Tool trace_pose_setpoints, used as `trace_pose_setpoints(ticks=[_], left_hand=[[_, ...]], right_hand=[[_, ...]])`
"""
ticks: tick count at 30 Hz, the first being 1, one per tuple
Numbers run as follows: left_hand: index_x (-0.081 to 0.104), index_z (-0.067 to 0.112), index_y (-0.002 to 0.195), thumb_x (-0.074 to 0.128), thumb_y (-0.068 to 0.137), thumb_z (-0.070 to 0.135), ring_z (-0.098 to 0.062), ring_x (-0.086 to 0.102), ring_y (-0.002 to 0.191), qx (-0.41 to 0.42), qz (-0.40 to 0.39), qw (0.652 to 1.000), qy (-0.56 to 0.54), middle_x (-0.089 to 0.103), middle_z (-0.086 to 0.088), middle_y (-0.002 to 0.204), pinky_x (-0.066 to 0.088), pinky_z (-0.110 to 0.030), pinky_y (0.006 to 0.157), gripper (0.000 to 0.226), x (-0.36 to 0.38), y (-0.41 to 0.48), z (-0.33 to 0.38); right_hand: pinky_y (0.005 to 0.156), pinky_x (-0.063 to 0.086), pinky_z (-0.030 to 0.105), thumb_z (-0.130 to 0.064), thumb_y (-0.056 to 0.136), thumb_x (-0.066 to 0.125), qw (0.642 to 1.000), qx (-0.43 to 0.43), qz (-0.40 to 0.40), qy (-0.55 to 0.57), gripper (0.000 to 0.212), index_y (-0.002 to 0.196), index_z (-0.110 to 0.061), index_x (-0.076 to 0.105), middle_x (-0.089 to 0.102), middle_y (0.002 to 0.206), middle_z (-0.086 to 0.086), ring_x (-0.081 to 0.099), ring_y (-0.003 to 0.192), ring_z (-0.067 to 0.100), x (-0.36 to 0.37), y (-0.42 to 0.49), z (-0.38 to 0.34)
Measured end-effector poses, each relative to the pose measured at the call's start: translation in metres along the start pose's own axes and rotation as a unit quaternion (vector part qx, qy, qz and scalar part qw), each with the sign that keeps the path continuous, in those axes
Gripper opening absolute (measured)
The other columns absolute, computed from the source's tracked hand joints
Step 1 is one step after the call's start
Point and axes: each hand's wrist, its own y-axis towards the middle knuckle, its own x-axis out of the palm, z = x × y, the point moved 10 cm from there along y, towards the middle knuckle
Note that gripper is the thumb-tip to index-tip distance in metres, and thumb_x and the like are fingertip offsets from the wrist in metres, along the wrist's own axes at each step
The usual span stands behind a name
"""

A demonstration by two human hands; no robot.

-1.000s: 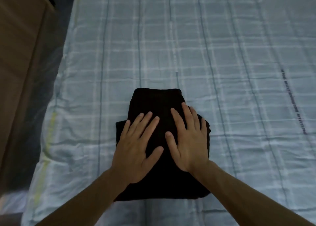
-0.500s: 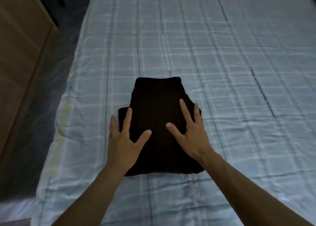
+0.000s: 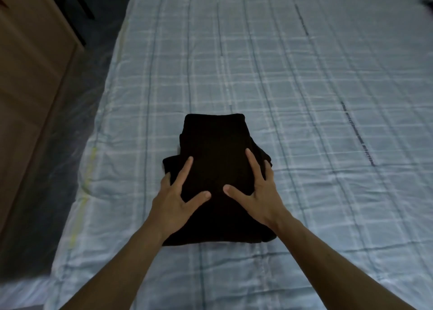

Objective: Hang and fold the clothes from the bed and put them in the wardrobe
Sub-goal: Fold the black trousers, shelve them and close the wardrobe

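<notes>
Hands first, as I see them from the head camera: my left hand (image 3: 174, 199) and my right hand (image 3: 260, 192) both lie on a folded black garment (image 3: 215, 145), one at each side of it, thumbs pointing inward and nearly meeting over the middle. The fingers I can see are straight and spread, resting flat on the cloth and not clasped round it. The left forefinger and thumb sit on top, with the outer fingers at the garment's left edge. The right forefinger and thumb sit on top too, with another finger out at the right edge. Whether any finger tucks under the fold, I cannot tell.

The garment is a compact stacked rectangle, narrower at its far end, lying on the bed (image 3: 293, 80) near the left side of the mattress. The bed wears a pale blue checked sheet, slightly creased. To the left, past a strip of dark floor (image 3: 70, 113), stands a brown wooden panel (image 3: 30, 75).
</notes>
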Motion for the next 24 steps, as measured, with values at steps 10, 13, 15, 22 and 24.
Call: trace_pose_setpoints(ticks=[10,13,15,22,24], left_hand=[[0.017,0.071,0.14,0.068,0.064,0.079,-0.015,0.036,0.14,0.028,0.031,0.996,-0.084,0.028,0.001,0.155,0.035,-0.039,0.116,0.092,-0.005,0.003,-0.003],[0.024,0.065,0.143,0.076,0.065,0.07,-0.001,0.038,0.137,0.057,0.051,0.989,-0.13,0.035,0.013,0.153,0.035,-0.034,0.116,0.094,-0.011,-0.019,0.003],[0.027,0.06,0.146,0.078,0.069,0.064,0.006,0.036,0.137,0.065,0.073,0.984,-0.152,0.037,0.02,0.152,0.035,-0.031,0.116,0.092,-0.017,-0.044,-0.001],[0.027,0.06,0.145,0.074,0.067,0.069,0.008,0.037,0.135,0.039,0.201,0.966,-0.158,0.04,0.021,0.15,0.039,-0.03,0.114,0.092,-0.073,-0.165,-0.062],[0.024,0.062,0.145,0.073,0.068,0.071,0.005,0.039,0.135,0.016,0.236,0.96,-0.148,0.04,0.019,0.15,0.04,-0.032,0.112,0.091,-0.091,-0.214,-0.087]], right_hand=[[0.116,0.031,0.041,-0.061,0.071,0.074,0.996,-0.077,0.022,0.038,0.097,0.146,-0.062,0.011,0.002,0.161,-0.003,0.01,0.15,0.02,-0.007,-0.001,-0.013],[0.098,0.031,0.009,-0.059,0.071,0.075,0.993,-0.112,0.015,0.036,0.098,0.148,-0.057,0.015,0.013,0.158,-0.01,0.028,0.138,0.005,-0.013,-0.015,-0.031],[0.091,0.031,0.004,-0.06,0.069,0.074,0.991,-0.129,-0.007,0.025,0.099,0.148,-0.057,0.015,0.017,0.157,-0.011,0.031,0.135,0.002,-0.008,-0.031,-0.047],[0.088,0.029,0.0,-0.06,0.071,0.073,0.975,-0.199,-0.095,0.001,0.097,0.148,-0.058,0.014,0.019,0.155,-0.016,0.031,0.134,-0.004,0.067,-0.106,-0.119],[0.089,0.03,0.001,-0.06,0.071,0.073,0.966,-0.221,-0.132,0.004,0.098,0.148,-0.057,0.013,0.019,0.155,-0.017,0.03,0.134,-0.005,0.1,-0.137,-0.14]])
